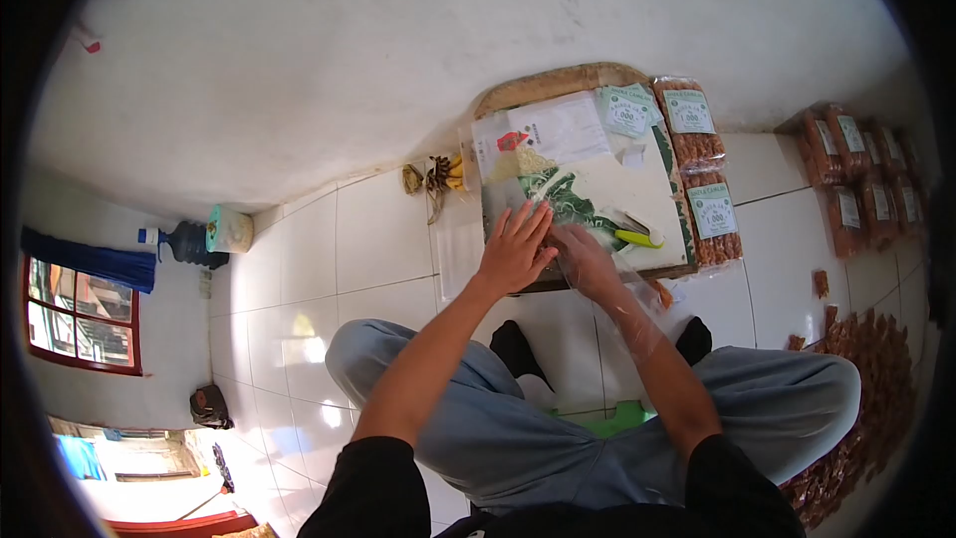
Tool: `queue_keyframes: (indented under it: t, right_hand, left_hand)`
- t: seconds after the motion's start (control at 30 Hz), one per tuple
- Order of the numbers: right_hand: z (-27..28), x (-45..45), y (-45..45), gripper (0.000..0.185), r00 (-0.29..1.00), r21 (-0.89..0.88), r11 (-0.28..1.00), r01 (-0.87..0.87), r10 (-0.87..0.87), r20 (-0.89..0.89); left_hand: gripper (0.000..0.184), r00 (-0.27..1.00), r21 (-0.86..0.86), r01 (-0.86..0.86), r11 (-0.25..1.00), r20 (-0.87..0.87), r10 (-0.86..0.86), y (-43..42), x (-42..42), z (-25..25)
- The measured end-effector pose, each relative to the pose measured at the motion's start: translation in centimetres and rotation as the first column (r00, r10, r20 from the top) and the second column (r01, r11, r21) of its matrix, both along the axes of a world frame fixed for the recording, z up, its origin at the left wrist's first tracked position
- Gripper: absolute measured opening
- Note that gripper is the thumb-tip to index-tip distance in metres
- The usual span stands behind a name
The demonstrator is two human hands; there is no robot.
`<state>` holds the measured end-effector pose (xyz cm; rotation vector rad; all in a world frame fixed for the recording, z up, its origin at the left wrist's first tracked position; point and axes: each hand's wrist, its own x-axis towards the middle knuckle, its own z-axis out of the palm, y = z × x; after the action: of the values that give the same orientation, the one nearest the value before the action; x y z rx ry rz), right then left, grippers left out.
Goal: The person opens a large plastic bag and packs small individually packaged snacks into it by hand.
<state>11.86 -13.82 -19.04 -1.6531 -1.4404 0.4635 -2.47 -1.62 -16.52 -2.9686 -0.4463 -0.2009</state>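
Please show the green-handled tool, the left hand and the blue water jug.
Green-handled tool (637, 237): head view, on its handle.
Left hand (513, 254): head view, back of hand.
Blue water jug (189, 244): head view, its body.

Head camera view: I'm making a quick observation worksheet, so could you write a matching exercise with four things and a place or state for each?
1. Bare left hand
2. Metal tool with a yellow-green handle
3. Heap of loose brown pieces
4. Dark blue cloth curtain

A. On the white-tiled floor, beside the grey-trousered right knee
B. Across the top of a red-framed window
C. Lying near the right edge of the wood-rimmed work surface
D. Palm down, fingers extended

Pairs: 1-D, 2-C, 3-A, 4-B
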Motion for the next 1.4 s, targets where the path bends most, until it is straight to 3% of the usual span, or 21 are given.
queue_keyframes:
  t: [0.03, 0.07, 0.1, 0.13, 0.17, 0.2, 0.23, 0.27, 0.33, 0.47, 0.53, 0.57, 0.77, 0.83, 0.97, 1.07, 1.17, 1.23, 1.27, 1.33, 1.4]
  right_hand:
    - [-0.6, 0.1, 0.2, 0.047, 1.000, 0.136, 0.990, -0.023, 0.025, -0.013]
    - [-1.3, 0.0, 0.1, 0.047, 1.000, 0.134, 0.991, -0.023, 0.025, -0.013]
    - [-1.1, -0.4, 0.1, 0.044, 0.900, 0.114, 0.994, 0.001, 0.049, -0.433]
    - [-1.3, -0.5, 0.2, 0.042, 0.785, 0.098, 0.995, -0.001, 0.062, -0.617]
    - [-1.4, -0.6, 0.2, 0.041, 0.632, 0.084, 0.996, 0.011, 0.058, -0.773]
    - [-1.7, -0.6, 0.5, 0.040, 0.798, 0.138, 0.990, 0.035, 0.055, -0.600]
    - [-2.0, -0.5, 0.7, 0.039, 0.918, 0.196, 0.980, 0.046, 0.036, -0.395]
    - [-2.3, -0.2, 0.8, 0.039, 0.918, 0.195, 0.980, 0.046, 0.035, -0.394]
    - [-0.5, 0.3, 0.6, 0.037, 0.986, 0.145, 0.989, -0.034, 0.057, -0.158]
    - [-0.8, -0.1, 0.6, 0.034, 0.953, 0.112, 0.991, -0.071, 0.101, -0.286]
    - [-0.8, -0.8, -0.2, 0.031, 0.990, 0.267, 0.958, 0.107, -0.077, -0.121]
    - [-0.7, -0.8, -0.7, 0.031, 0.991, 0.268, 0.958, 0.103, -0.075, -0.112]
    - [-1.7, -0.4, -1.7, 0.019, 0.993, 0.262, 0.965, -0.012, 0.042, -0.109]
    - [-2.5, -0.4, -1.3, 0.019, 0.987, 0.240, 0.961, -0.137, 0.112, 0.114]
    - [-1.9, -0.7, -1.9, 0.011, 0.993, 0.183, 0.978, -0.100, 0.085, 0.086]
    - [-2.5, -1.0, -1.9, 0.017, 0.989, 0.313, 0.946, -0.082, 0.116, -0.092]
    - [-2.7, -0.5, -1.8, 0.029, 0.991, 0.336, 0.936, -0.104, 0.126, -0.043]
    - [-3.6, 0.0, -1.8, 0.026, 0.977, 0.290, 0.934, -0.211, 0.188, 0.104]
    - [-4.1, -0.2, -2.0, 0.026, 0.980, 0.289, 0.937, -0.198, 0.177, 0.095]
    - [-3.2, -0.8, -2.1, 0.021, 0.946, 0.272, 0.949, -0.162, 0.072, 0.315]
    - [-2.4, -1.1, -2.3, 0.015, 0.940, 0.297, 0.941, -0.161, 0.055, 0.336]
  left_hand:
    - [0.072, 1.000, -0.002, 0.001, 1.000, -0.001, -0.001, 0.6, 0.1, 0.5]
    - [0.084, 0.996, -0.037, 0.071, 0.997, -0.057, -0.073, 1.1, 0.2, 1.0]
    - [0.097, 0.983, -0.074, 0.138, 0.988, -0.109, -0.145, 1.4, 0.4, 1.6]
    - [0.097, 0.984, -0.075, 0.137, 0.988, -0.108, -0.144, 1.4, 0.6, 2.1]
    - [0.108, 0.972, -0.074, 0.171, 0.982, -0.149, -0.181, 1.5, 0.8, 2.7]
    - [0.120, 0.958, -0.075, 0.206, 0.976, -0.189, -0.217, 1.6, 1.0, 2.9]
    - [0.120, 0.958, -0.076, 0.206, 0.976, -0.189, -0.217, 1.8, 1.1, 3.1]
    - [0.122, 0.941, -0.028, 0.235, 0.972, -0.243, -0.234, 2.0, 1.3, 3.3]
    - [0.126, 0.922, 0.016, 0.265, 0.964, -0.296, -0.248, 2.3, 1.4, 3.0]
    - [0.123, 0.924, -0.097, 0.260, 0.961, -0.265, -0.276, 2.5, 1.3, 1.7]
    - [0.122, 0.933, -0.115, 0.246, 0.962, -0.240, -0.268, 2.4, 1.2, 1.4]
    - [0.121, 0.932, -0.121, 0.254, 0.960, -0.233, -0.276, 2.5, 1.1, 1.3]
    - [0.119, 0.934, -0.136, 0.253, 0.958, -0.225, -0.279, 2.2, 0.7, 1.1]
    - [0.119, 0.932, -0.137, 0.260, 0.956, -0.225, -0.286, 2.2, 0.7, 0.6]
    - [0.123, 0.936, -0.185, 0.238, 0.954, -0.221, -0.276, 1.7, 1.0, 1.0]
    - [0.126, 0.935, -0.250, 0.205, 0.946, -0.236, -0.265, 1.6, 1.0, 1.8]
    - [0.127, 0.944, -0.308, 0.169, 0.936, -0.224, -0.243, 1.4, 1.2, 2.1]
    - [0.128, 0.944, -0.329, 0.145, 0.933, -0.237, -0.230, 1.3, 1.0, 1.8]
    - [0.127, 0.952, -0.311, 0.153, 0.938, -0.207, -0.224, 1.3, 1.0, 1.5]
    - [0.127, 0.955, -0.295, 0.173, 0.940, -0.183, -0.233, 1.2, 1.1, 0.8]
    - [0.126, 0.969, -0.231, 0.115, 0.966, -0.187, -0.160, 0.7, 1.4, 0.4]
